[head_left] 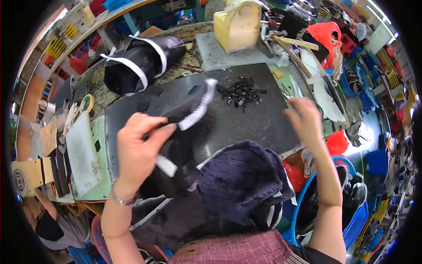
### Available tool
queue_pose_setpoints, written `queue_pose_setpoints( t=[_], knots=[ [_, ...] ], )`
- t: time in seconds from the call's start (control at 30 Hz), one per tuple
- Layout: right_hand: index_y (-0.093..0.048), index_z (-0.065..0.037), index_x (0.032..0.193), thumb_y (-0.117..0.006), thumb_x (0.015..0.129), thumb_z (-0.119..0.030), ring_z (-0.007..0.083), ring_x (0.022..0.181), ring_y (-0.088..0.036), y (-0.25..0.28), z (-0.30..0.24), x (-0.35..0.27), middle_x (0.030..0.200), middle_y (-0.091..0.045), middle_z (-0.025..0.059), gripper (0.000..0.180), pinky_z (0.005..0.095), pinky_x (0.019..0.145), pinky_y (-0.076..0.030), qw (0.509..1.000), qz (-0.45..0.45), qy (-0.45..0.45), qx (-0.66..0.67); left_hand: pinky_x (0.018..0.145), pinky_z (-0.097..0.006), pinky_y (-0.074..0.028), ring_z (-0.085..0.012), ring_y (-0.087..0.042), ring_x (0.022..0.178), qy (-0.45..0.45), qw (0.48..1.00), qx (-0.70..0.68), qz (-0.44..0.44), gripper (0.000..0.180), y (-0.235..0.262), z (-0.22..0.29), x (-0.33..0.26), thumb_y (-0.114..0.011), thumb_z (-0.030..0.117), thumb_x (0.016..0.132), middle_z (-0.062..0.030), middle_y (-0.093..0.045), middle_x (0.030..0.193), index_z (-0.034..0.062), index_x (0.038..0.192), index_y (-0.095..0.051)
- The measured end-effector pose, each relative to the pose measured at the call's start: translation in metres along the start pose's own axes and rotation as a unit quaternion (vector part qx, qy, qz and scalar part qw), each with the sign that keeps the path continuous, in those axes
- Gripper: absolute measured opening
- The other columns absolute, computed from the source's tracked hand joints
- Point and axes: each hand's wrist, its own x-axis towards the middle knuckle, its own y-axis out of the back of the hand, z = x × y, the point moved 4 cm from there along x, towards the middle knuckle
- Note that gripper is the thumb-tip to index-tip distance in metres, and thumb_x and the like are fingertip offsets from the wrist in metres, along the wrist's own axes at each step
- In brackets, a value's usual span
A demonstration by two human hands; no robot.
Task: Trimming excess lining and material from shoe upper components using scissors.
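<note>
My left hand (143,147) is closed in a pinch on the edge of a black boot upper (187,154), raised over the near left of the dark work board. White zipper tape (200,110) runs along the piece, its upper end smeared by motion. Over the board's right edge is my right hand (305,119), fingers bent and apart, with nothing visible in them; it is slightly blurred. A pile of small black zipper pulls (241,92) lies on the dark board (259,121). Dark fleece lining (237,176) from another part of the work spreads across my lap and the near edge.
Rolled black boot uppers (145,61) with white tapes lie at the back left. Behind the board stand a yellowish plastic container (237,28) and a hammer (294,42). A tape roll (87,103) sits left. A blue basket (299,198) of black items is at my right; another person (66,229) is lower left.
</note>
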Motion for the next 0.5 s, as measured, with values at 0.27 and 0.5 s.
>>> queue_pose_setpoints(
  t=[0.27,0.5],
  knots=[
    [-0.048,-0.002,0.112,-0.062,0.069,-0.015,0.0308,0.086,-0.06,0.013,0.109,-0.025,0.1,-0.059,0.0152,0.047,0.0389,0.072,-0.047,0.967,-0.062,-0.132,-0.208,0.058,-0.029,-0.042,-0.0177,-0.052,0.057,-0.069,0.997,-0.028,0.024,0.012,-0.043,0.0,0.003,-0.072,0.009,0.066,-0.0071,-0.061,0.061,0.0033,0.076,-0.068],
    [-0.054,0.002,0.096,-0.081,0.046,-0.042,0.0248,0.07,-0.054,0.04,-0.047,0.017,0.076,-0.052,0.0103,0.072,0.0344,0.065,-0.042,0.982,-0.132,0.132,0.035,0.07,-0.029,-0.039,-0.0162,-0.053,0.061,-0.039,0.997,-0.068,0.015,0.011,-0.044,-0.011,-0.002,-0.072,0.01,0.067,-0.0023,-0.056,0.055,0.0051,0.076,-0.068]
  ],
)
